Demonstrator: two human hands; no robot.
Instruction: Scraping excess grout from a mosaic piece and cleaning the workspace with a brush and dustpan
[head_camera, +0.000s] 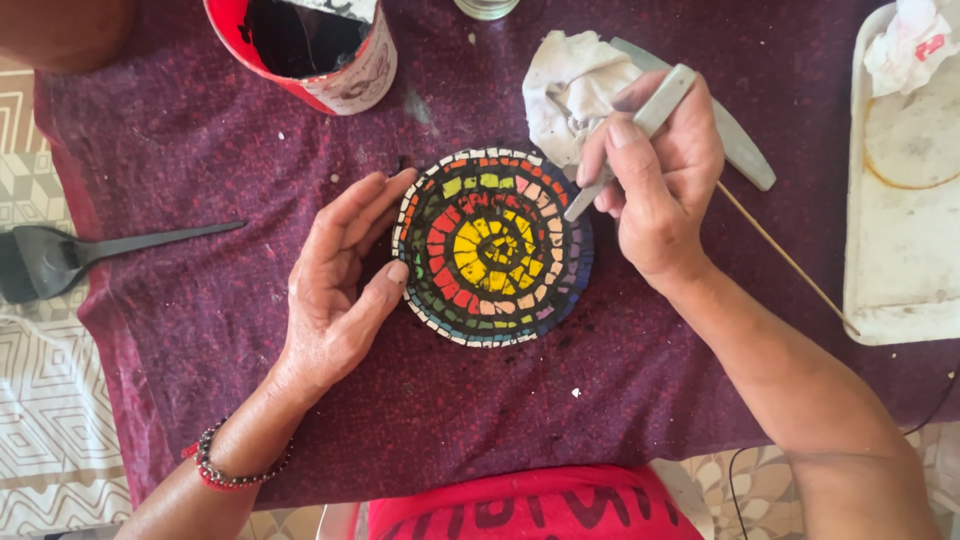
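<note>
A round mosaic disc (492, 247) of small coloured tiles in dark grout lies on a purple cloth (200, 330). Its rings run from yellow at the centre through red and green to white at the rim. My left hand (342, 280) rests against the disc's left edge, thumb and fingertips touching the rim. My right hand (660, 175) grips a slim grey tool (640, 130) like a pen. The tool's tip touches the disc's upper right tiles.
A red tin of dark paste (310, 45) stands at the top. A crumpled white rag (570, 90) lies above the disc. A black brush (90, 255) lies left, a thin wooden stick (785, 258) right, beside a white tray (900, 270).
</note>
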